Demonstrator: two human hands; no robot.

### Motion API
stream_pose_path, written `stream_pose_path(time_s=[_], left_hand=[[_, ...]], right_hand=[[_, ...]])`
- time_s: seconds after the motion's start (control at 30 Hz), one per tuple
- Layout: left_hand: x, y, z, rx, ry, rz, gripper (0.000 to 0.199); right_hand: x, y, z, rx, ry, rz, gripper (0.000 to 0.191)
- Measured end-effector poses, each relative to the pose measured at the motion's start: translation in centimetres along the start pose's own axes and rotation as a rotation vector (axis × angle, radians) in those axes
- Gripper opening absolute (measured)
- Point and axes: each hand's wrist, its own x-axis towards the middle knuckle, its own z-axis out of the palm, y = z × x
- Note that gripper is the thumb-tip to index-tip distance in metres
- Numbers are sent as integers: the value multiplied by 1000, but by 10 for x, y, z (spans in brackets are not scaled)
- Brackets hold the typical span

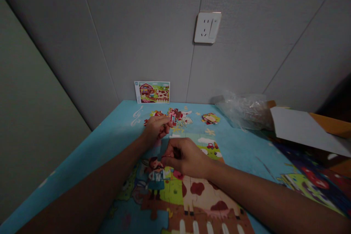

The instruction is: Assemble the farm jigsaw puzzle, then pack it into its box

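Note:
A partly assembled jigsaw puzzle (197,201) lies on the blue table covering, showing a spotted cow, a figure in a blue dress and a white fence. My left hand (157,128) is closed above the puzzle's far left side, with a small red-and-white puzzle piece (172,120) at its fingertips. Over the middle of the puzzle, my right hand (189,156) pinches close to the figure's head. What sits between those fingers is mostly hidden. Loose puzzle pieces (186,120) lie just beyond my left hand, and a small group of pieces (210,118) lies farther right.
A picture card (153,92) of the farm scene leans against the grey wall. Clear crumpled plastic (244,111) and an opened cardboard box (307,128) stand at the right. A white socket plate (207,27) is on the wall. The blue covering (90,161) bears cartoon prints.

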Motion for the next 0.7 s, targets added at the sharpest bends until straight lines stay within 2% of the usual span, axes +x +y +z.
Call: stream_pose_path(time_s=[0.3, 0.53, 0.7], left_hand=[[1, 0, 0, 4, 2, -34, 28], [-1, 3, 2, 24, 3, -26, 27], [0, 1, 0, 17, 1, -14, 26]], right_hand=[[1, -1, -2, -164, 86, -173, 19], [0, -2, -4, -217, 67, -206, 18], [1, 1, -3, -303, 139, -251, 20]])
